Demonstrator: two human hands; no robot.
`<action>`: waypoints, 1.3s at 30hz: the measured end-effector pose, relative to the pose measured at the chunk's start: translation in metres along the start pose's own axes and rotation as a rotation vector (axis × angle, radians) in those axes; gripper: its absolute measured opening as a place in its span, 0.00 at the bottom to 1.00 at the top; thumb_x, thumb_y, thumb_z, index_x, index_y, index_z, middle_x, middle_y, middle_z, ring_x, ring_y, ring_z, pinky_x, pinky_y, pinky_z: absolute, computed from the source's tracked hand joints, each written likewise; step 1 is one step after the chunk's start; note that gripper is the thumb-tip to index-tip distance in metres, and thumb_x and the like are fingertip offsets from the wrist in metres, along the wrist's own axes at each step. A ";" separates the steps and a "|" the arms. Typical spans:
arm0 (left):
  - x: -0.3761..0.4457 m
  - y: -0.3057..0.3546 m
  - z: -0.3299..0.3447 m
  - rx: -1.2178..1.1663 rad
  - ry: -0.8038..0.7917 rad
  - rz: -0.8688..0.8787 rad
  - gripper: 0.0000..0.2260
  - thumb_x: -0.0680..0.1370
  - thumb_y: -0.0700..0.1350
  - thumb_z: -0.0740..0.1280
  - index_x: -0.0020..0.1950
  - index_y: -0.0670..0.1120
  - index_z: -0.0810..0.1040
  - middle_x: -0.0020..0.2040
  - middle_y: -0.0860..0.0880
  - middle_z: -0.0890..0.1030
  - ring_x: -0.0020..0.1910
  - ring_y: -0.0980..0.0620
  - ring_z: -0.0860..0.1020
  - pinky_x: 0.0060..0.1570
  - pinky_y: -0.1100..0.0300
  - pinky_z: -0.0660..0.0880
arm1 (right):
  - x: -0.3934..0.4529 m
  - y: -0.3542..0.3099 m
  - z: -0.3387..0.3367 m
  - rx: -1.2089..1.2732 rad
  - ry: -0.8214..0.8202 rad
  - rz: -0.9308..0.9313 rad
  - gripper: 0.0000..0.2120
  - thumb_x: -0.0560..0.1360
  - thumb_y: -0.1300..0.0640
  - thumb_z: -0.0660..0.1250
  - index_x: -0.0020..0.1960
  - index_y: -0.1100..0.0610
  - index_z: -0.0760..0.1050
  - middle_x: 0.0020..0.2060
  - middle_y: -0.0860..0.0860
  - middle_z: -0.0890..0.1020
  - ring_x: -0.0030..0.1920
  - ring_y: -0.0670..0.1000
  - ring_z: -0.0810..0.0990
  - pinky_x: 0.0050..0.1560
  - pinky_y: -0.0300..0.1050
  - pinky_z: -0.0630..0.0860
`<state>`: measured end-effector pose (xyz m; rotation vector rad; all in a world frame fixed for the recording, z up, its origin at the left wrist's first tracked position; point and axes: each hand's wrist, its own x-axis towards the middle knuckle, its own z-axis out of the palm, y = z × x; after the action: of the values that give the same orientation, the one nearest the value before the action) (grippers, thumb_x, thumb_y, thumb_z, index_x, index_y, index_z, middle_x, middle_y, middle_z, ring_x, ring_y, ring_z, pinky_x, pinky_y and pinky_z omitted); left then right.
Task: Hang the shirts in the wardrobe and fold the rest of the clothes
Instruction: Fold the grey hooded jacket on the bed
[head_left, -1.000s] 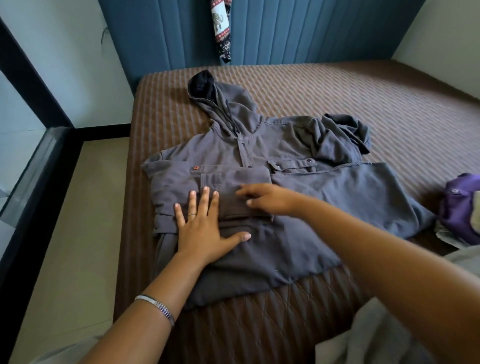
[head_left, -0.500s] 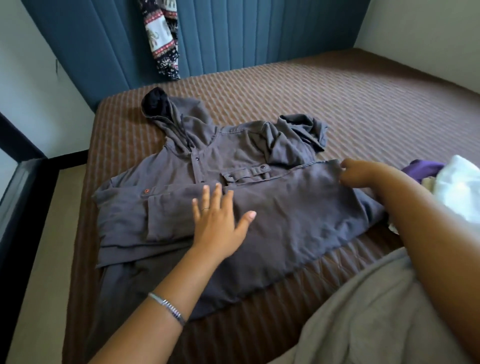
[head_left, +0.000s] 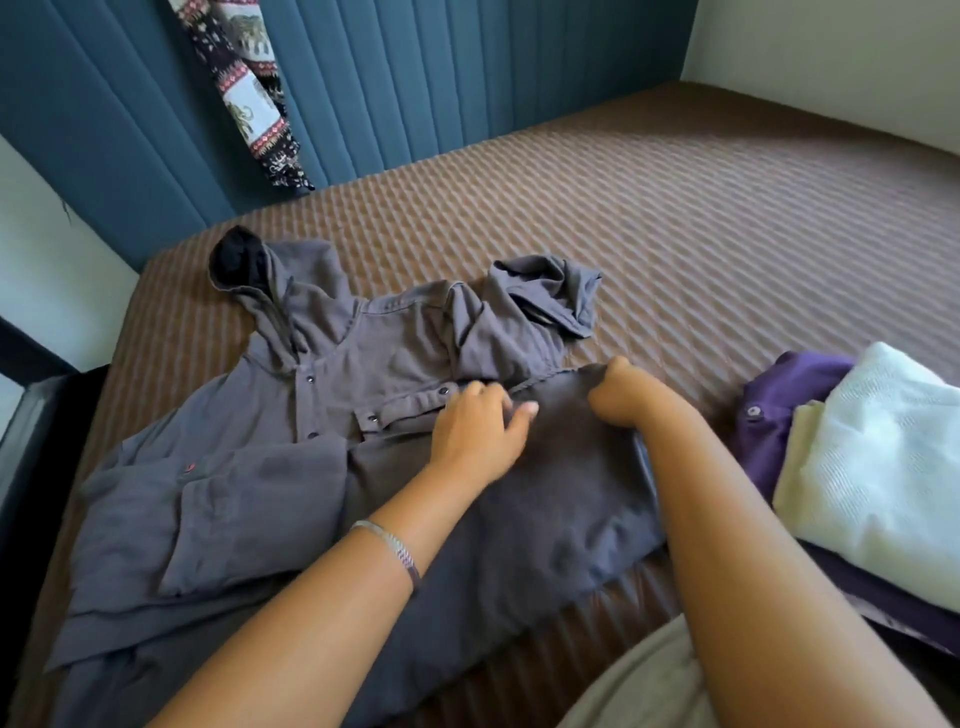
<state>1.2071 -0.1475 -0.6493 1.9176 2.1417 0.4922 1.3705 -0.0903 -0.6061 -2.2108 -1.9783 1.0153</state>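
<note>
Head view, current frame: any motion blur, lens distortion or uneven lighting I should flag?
Head view: left hand on the grey hooded garment is slightly motion-blurred; wide-angle bending curves the blue headboard panels; daylight brightens the white folded cloth, while the frame's left edge falls dark.

Grey hooded shirt (head_left: 291, 483) lies spread, partly folded, at the bed's (head_left: 727, 218) near left corner, hood toward the headboard.
</note>
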 end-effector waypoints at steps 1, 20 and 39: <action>0.013 0.011 -0.003 -0.140 0.063 -0.037 0.13 0.77 0.55 0.67 0.49 0.46 0.78 0.48 0.48 0.78 0.52 0.45 0.77 0.53 0.54 0.73 | 0.006 0.001 0.002 0.037 0.007 0.006 0.29 0.79 0.59 0.59 0.75 0.66 0.52 0.72 0.65 0.64 0.70 0.64 0.66 0.66 0.52 0.66; 0.164 0.061 0.001 -0.308 0.039 0.050 0.16 0.75 0.36 0.59 0.48 0.49 0.84 0.48 0.42 0.82 0.47 0.47 0.79 0.49 0.52 0.78 | 0.057 0.010 0.016 0.251 0.145 -0.091 0.28 0.76 0.50 0.66 0.72 0.55 0.62 0.69 0.57 0.66 0.68 0.61 0.64 0.64 0.56 0.66; -0.054 -0.203 -0.217 -1.693 -0.387 -0.097 0.13 0.76 0.47 0.63 0.33 0.43 0.67 0.31 0.44 0.60 0.31 0.47 0.58 0.38 0.53 0.60 | -0.016 -0.046 0.054 -0.023 0.281 -0.539 0.33 0.68 0.57 0.68 0.70 0.56 0.62 0.66 0.57 0.67 0.65 0.62 0.65 0.59 0.53 0.67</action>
<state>0.9442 -0.2402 -0.5320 0.7499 0.7935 1.1967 1.3045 -0.1168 -0.6230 -1.5646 -2.2534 0.5781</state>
